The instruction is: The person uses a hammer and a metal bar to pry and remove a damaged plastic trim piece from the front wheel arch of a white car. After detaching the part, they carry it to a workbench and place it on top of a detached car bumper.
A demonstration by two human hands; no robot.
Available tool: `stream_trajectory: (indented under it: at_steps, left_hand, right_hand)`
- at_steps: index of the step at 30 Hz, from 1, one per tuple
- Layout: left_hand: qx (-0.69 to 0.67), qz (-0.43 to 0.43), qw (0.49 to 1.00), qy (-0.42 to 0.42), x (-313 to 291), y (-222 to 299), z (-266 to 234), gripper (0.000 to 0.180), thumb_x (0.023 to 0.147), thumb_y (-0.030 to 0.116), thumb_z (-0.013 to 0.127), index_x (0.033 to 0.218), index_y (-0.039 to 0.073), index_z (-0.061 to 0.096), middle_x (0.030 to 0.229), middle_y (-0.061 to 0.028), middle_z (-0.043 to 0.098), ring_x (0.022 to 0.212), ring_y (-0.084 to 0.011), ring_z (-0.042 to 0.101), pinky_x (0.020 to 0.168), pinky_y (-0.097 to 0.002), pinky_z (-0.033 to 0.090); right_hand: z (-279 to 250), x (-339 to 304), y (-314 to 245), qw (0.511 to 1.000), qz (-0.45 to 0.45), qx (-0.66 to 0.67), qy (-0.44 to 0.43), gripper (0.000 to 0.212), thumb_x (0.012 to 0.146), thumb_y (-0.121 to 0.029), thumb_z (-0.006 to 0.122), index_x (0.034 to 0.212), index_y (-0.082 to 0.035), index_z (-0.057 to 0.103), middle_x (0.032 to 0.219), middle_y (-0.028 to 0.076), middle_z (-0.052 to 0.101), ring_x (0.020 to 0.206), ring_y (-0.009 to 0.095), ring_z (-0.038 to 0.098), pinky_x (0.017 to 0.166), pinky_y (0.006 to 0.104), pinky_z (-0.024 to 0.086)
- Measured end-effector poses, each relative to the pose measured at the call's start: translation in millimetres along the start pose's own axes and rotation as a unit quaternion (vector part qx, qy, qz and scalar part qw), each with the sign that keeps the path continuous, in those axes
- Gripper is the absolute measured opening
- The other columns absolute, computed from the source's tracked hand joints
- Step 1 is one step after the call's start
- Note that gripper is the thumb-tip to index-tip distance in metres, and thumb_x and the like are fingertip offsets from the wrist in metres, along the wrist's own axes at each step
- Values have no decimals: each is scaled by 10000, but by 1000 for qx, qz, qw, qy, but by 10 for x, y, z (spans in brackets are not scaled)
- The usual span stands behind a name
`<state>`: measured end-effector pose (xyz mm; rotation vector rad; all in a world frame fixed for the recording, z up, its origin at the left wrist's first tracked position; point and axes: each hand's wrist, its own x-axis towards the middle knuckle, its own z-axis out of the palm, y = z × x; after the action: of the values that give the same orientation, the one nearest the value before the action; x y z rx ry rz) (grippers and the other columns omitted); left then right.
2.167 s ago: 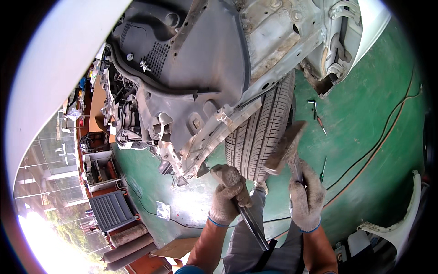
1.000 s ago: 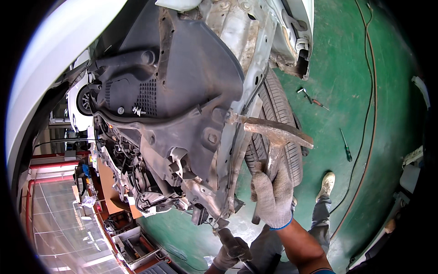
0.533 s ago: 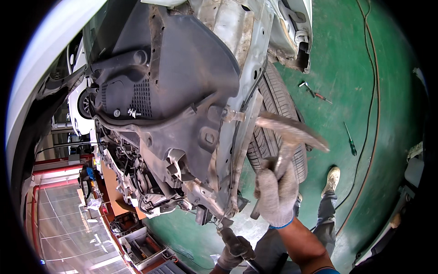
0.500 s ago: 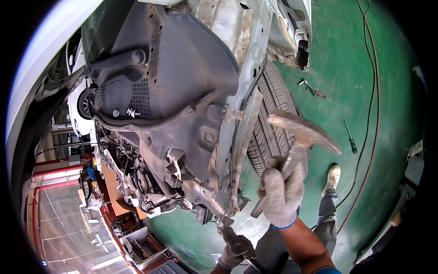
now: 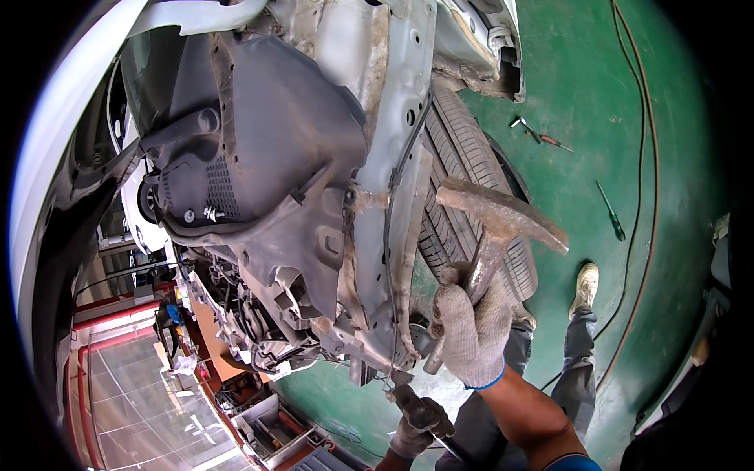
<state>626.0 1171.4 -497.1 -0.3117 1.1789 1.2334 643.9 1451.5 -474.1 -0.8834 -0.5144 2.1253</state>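
Observation:
My right hand (image 5: 475, 334), in a pale knit glove with a blue cuff edge, is closed round the handle of a rusty hammer (image 5: 499, 216). The hammer's long head is raised in front of the tyre (image 5: 467, 165), apart from the car body as far as I can tell. Lower down, my gloved left hand (image 5: 412, 436) grips a metal tool with a thick dark end (image 5: 418, 407) and a slim shaft. That tool's upper end is close to the front tip of the car's bare metal side rail (image 5: 393, 204); whether they touch is unclear.
A black plastic cover (image 5: 290, 118) and the exposed engine bay (image 5: 243, 314) lie left of the rail. On the green floor are a ratchet (image 5: 525, 127), two screwdrivers (image 5: 610, 212) (image 5: 556, 143) and a long hose (image 5: 653, 196). An open toolbox (image 5: 275, 428) sits at lower left.
The view has shifted, so the car appears further left. The hammer, blurred before, is now sharper and a little to the left. Both hands keep their holds.

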Motion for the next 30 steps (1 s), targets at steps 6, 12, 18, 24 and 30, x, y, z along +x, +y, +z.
stream_trajectory:
  at_steps: [6, 12, 18, 24, 30]
  left_hand:
    - [-21, -10, 1000, 1, 29, -80, -54, 348, 838, 234, 823, 702, 102, 531, 609, -22, 438, 604, -196, 471, 658, -380, 394]
    - [-9, 35, 999, 32, -28, 26, 138, 265, 851, 131, 778, 787, 95, 524, 688, -43, 501, 661, -223, 549, 719, -416, 478]
    - [208, 78, 971, 88, -329, 650, 735, 184, 807, -42, 639, 944, 58, 568, 824, -70, 590, 723, -231, 620, 773, -422, 557]
    - [409, 223, 877, 117, -241, 1113, 1383, 151, 812, -75, 597, 955, -70, 645, 798, -99, 652, 665, -157, 614, 612, -308, 494]
    - [446, 344, 800, 205, -65, 1390, 1630, 210, 823, 2, 713, 1028, 20, 669, 858, -48, 663, 699, -196, 643, 642, -306, 523]
  right_hand:
    - [46, 54, 63, 995, 8, -81, -55, 280, 1021, -221, 652, 1170, -12, 539, 827, 14, 599, 637, 58, 525, 553, 231, 441]
    - [-119, 45, -62, 992, 94, -47, -73, 326, 1019, -269, 662, 1181, -18, 533, 783, 19, 568, 603, 77, 521, 505, 243, 439]
    - [-361, 150, -434, 993, 67, -97, -19, 397, 996, -333, 669, 1200, -16, 542, 756, 5, 559, 562, 71, 511, 481, 238, 439]
    - [-669, 162, -677, 993, 51, -104, 29, 383, 972, -302, 668, 1189, -2, 573, 733, 13, 559, 558, 69, 513, 468, 227, 427]
    - [-1188, 17, -687, 989, 99, -104, 46, 346, 983, -261, 654, 1191, 1, 566, 735, 11, 560, 547, 68, 514, 474, 230, 433]
